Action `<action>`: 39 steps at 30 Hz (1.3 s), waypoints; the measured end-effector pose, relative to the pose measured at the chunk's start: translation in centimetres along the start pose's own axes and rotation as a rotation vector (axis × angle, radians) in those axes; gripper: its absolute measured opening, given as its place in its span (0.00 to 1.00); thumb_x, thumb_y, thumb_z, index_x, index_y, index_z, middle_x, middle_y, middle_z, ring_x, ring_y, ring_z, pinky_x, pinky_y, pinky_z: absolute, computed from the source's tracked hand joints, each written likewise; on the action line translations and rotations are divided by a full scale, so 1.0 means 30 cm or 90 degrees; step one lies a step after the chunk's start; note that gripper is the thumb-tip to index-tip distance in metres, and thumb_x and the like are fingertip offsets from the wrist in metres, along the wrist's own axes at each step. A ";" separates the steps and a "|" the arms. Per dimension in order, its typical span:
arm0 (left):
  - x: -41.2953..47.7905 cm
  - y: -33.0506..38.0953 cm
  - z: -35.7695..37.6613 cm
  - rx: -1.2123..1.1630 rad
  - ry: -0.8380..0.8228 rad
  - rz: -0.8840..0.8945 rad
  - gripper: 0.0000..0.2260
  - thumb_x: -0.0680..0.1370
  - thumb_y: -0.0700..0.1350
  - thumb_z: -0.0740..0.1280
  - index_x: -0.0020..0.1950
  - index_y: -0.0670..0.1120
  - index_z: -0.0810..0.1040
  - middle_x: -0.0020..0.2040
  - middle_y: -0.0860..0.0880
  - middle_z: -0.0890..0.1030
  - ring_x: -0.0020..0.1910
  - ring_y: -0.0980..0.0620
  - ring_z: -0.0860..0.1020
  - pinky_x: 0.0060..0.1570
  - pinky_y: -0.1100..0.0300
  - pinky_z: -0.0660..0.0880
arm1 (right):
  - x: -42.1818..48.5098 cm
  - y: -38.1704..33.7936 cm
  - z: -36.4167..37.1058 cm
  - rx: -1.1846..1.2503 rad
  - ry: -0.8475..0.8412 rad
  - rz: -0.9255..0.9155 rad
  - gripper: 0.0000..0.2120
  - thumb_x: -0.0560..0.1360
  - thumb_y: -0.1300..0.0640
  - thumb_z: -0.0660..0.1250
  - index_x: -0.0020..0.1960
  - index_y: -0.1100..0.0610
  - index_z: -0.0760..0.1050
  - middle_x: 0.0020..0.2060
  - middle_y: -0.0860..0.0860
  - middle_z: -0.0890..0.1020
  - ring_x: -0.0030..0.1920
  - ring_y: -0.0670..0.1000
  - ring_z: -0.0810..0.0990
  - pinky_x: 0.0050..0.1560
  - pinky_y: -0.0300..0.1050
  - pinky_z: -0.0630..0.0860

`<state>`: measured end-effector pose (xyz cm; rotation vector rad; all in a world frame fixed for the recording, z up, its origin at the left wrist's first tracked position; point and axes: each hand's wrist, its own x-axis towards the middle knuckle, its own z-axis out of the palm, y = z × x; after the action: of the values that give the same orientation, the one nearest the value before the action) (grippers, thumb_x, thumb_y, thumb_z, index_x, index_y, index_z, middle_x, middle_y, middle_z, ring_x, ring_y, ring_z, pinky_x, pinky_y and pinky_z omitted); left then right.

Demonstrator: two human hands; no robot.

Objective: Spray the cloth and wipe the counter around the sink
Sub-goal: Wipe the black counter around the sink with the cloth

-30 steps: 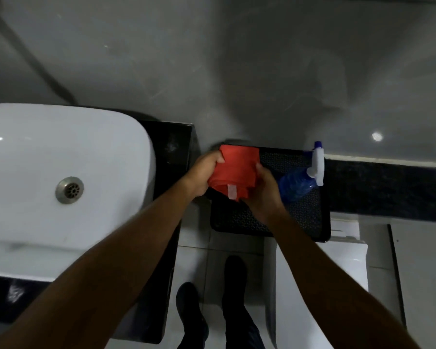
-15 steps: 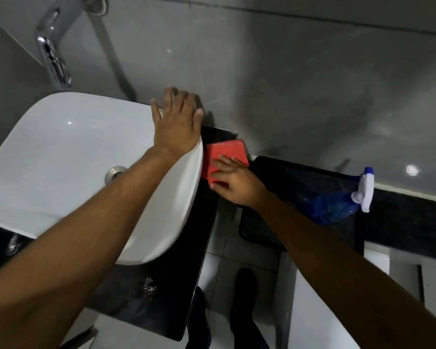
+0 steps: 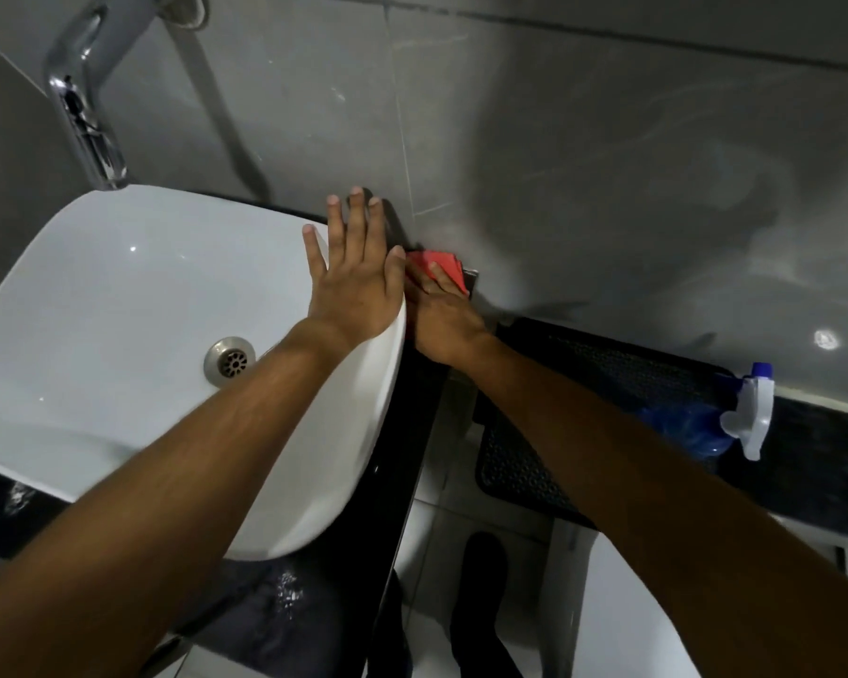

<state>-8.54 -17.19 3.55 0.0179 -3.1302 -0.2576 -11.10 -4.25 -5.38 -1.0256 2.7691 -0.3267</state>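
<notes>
We see the left hand (image 3: 351, 281) spread flat on the right rim of the white sink (image 3: 118, 305), fingers splayed. Just beside it, the right hand (image 3: 444, 318) presses the red cloth (image 3: 436, 264) flat onto the black counter (image 3: 414, 433) in the corner by the wall; its fingers cover much of the cloth. The spray bottle (image 3: 706, 423) lies well apart to the right, its blue body blurred and partly behind the forearm.
</notes>
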 end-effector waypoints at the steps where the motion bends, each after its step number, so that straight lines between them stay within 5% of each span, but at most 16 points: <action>1: 0.000 -0.001 0.000 0.005 -0.001 -0.002 0.29 0.82 0.55 0.43 0.81 0.43 0.44 0.82 0.43 0.43 0.80 0.42 0.39 0.76 0.39 0.38 | 0.046 0.000 -0.003 0.036 -0.022 0.024 0.34 0.81 0.49 0.59 0.82 0.51 0.46 0.82 0.52 0.51 0.81 0.55 0.45 0.80 0.58 0.45; 3: -0.001 0.001 -0.001 0.008 -0.003 -0.001 0.30 0.82 0.55 0.42 0.81 0.44 0.43 0.82 0.43 0.43 0.80 0.42 0.39 0.76 0.39 0.38 | 0.086 -0.007 -0.003 0.080 -0.056 0.058 0.37 0.81 0.45 0.60 0.82 0.51 0.43 0.82 0.51 0.47 0.81 0.55 0.43 0.79 0.60 0.49; 7: -0.004 -0.008 -0.005 -0.008 -0.004 0.006 0.29 0.82 0.54 0.42 0.81 0.44 0.43 0.82 0.43 0.43 0.80 0.42 0.39 0.76 0.38 0.38 | 0.045 -0.013 -0.021 0.020 0.049 -0.017 0.34 0.80 0.48 0.61 0.81 0.54 0.51 0.80 0.53 0.57 0.81 0.56 0.50 0.75 0.43 0.28; 12: -0.005 -0.010 -0.006 -0.017 -0.006 0.012 0.29 0.81 0.54 0.42 0.81 0.43 0.44 0.82 0.43 0.44 0.80 0.42 0.40 0.75 0.38 0.38 | -0.130 0.103 -0.010 -0.116 0.030 0.022 0.27 0.83 0.43 0.49 0.80 0.50 0.55 0.81 0.54 0.52 0.81 0.56 0.45 0.79 0.57 0.43; 22: -0.076 -0.039 -0.038 -0.028 -0.094 0.068 0.31 0.82 0.61 0.42 0.80 0.47 0.40 0.81 0.46 0.39 0.80 0.46 0.36 0.74 0.40 0.33 | -0.188 0.051 0.001 -0.050 -0.006 0.033 0.26 0.84 0.44 0.49 0.80 0.50 0.55 0.81 0.55 0.49 0.81 0.56 0.43 0.79 0.58 0.38; 27: -0.324 -0.082 -0.069 -0.044 -0.107 0.116 0.29 0.83 0.60 0.43 0.80 0.51 0.38 0.81 0.48 0.36 0.79 0.48 0.34 0.75 0.42 0.33 | -0.343 -0.138 0.058 -0.015 -0.002 0.007 0.27 0.84 0.44 0.49 0.81 0.50 0.51 0.82 0.54 0.48 0.81 0.55 0.42 0.79 0.57 0.36; 31: -0.498 -0.154 -0.094 -0.065 -0.107 0.127 0.27 0.84 0.58 0.44 0.81 0.51 0.40 0.81 0.48 0.38 0.79 0.47 0.34 0.76 0.43 0.34 | -0.499 -0.353 0.135 -0.001 -0.008 0.018 0.25 0.84 0.46 0.50 0.80 0.51 0.57 0.81 0.54 0.51 0.81 0.56 0.43 0.79 0.56 0.37; 39: -0.766 -0.257 -0.102 -0.020 -0.097 0.150 0.26 0.84 0.56 0.43 0.81 0.51 0.47 0.82 0.45 0.45 0.80 0.44 0.38 0.76 0.41 0.37 | -0.835 -0.805 0.305 0.004 0.100 0.014 0.22 0.80 0.48 0.57 0.71 0.53 0.73 0.77 0.58 0.66 0.77 0.61 0.62 0.78 0.61 0.52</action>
<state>14.52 -25.03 5.31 -0.3865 -3.2345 -0.3185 24.79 -6.95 -5.78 -1.0090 2.9134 -0.4319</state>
